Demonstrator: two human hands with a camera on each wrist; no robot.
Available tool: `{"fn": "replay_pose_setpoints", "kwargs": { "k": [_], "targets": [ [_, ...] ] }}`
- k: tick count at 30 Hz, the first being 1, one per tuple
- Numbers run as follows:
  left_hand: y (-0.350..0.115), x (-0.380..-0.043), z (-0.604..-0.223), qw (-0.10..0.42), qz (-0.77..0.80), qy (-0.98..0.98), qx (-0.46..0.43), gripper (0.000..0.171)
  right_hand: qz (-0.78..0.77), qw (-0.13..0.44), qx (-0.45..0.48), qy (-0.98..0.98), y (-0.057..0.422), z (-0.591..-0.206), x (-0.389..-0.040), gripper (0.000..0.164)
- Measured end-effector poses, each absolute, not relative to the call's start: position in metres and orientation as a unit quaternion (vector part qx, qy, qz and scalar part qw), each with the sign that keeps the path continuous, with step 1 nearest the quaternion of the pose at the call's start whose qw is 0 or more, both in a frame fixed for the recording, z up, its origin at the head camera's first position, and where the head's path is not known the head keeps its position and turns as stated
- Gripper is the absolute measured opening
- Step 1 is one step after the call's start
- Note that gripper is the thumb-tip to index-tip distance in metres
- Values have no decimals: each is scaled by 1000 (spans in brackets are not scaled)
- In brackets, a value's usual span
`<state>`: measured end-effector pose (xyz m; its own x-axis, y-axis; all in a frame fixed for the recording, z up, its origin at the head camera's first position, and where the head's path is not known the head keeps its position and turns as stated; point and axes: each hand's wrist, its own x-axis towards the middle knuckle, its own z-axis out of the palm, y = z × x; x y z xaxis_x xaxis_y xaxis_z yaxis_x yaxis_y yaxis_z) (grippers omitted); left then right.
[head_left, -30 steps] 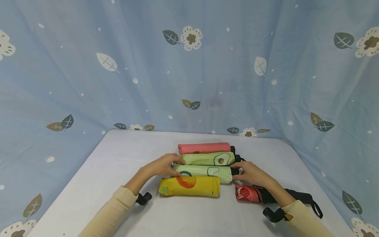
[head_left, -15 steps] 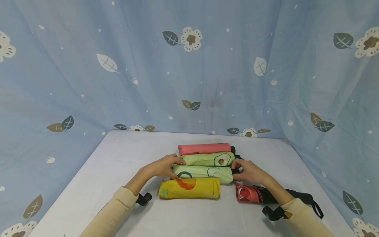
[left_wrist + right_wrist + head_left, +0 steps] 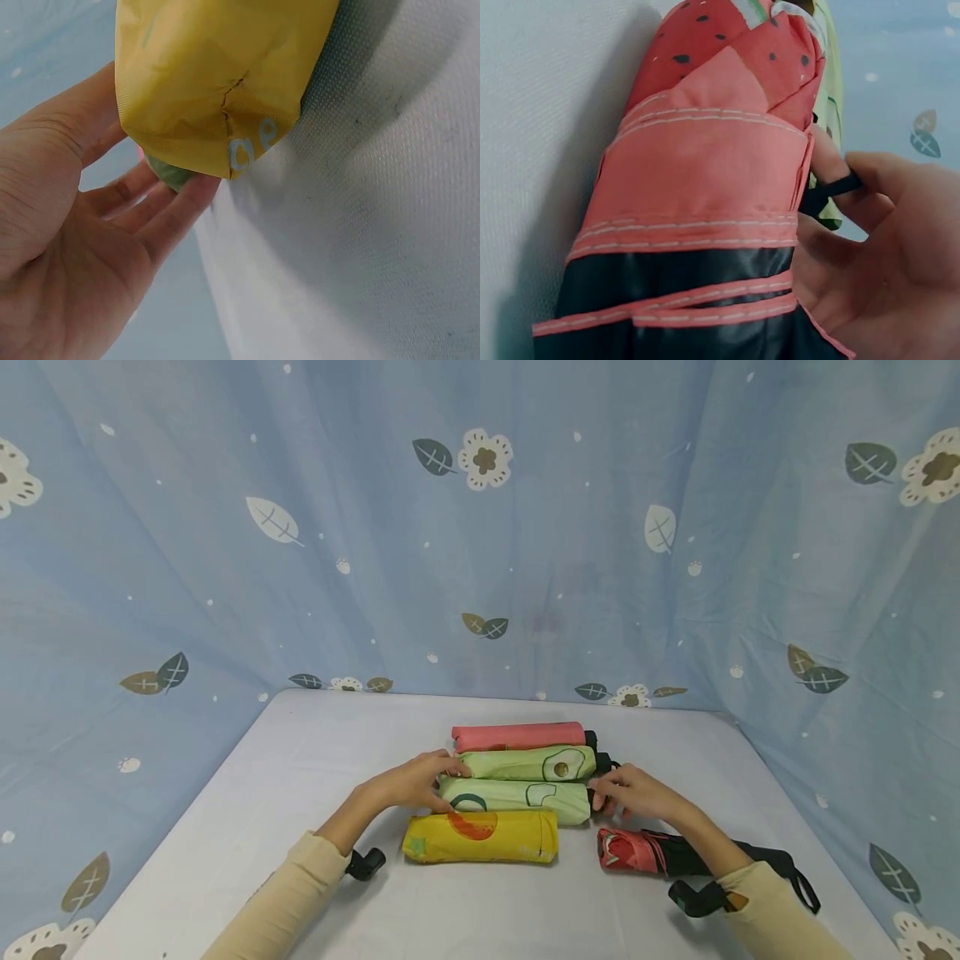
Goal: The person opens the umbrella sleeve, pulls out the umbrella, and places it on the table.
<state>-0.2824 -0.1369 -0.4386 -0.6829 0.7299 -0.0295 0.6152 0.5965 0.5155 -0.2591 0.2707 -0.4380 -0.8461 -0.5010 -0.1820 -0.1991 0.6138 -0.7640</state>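
Observation:
Two pale green folded umbrellas with avocado prints, the farther one and the nearer one, lie side by side mid-table. In front of them is a yellow folded umbrella. My left hand rests at the green umbrellas' left ends, fingers on the farther one, thumb by the nearer one; in the left wrist view its fingers look relaxed, partly behind the yellow sleeve. At the nearer green umbrella's handle end, my right hand pinches its black wrist strap, seen in the right wrist view.
A pink folded umbrella lies behind the green ones. A watermelon-print and black umbrella lies at right, beneath my right forearm. The white table meets a blue patterned curtain at the back and sides.
My right hand has shifted slightly right, from the nearer green umbrella's black handle to its strap. The yellow umbrella has moved slightly toward me. My left hand stays nearly still.

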Motion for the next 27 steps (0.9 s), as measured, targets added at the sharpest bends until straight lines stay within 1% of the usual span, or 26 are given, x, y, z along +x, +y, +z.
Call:
{"fn": "replay_pose_setpoints", "kwargs": {
  "k": [5,8,13,14,17,20,22,27],
  "targets": [
    [-137,-282,-439,118,237,888,377,56,-416,188,-194,868,272,-435,-259,40],
    [-137,-282,-438,114,234,890,375,56,-398,178,-203,877,271,-436,-260,42],
    [-137,-282,-436,110,228,893,372,56,-316,169,-230,905,267,-441,-260,62],
    [-137,-282,-436,110,228,893,372,55,-298,162,-237,911,265,-442,-260,63],
    [-137,-282,-437,111,231,891,374,55,-240,123,-260,927,261,-442,-261,59],
    [-136,-283,-438,120,235,889,375,55,-209,100,-268,935,258,-442,-261,53],
    [-136,-283,-439,125,238,887,375,56,-199,94,-268,938,258,-441,-261,52],
    [-137,-283,-442,132,247,884,373,56,-199,95,-303,927,264,-443,-261,52]
  ]
}}
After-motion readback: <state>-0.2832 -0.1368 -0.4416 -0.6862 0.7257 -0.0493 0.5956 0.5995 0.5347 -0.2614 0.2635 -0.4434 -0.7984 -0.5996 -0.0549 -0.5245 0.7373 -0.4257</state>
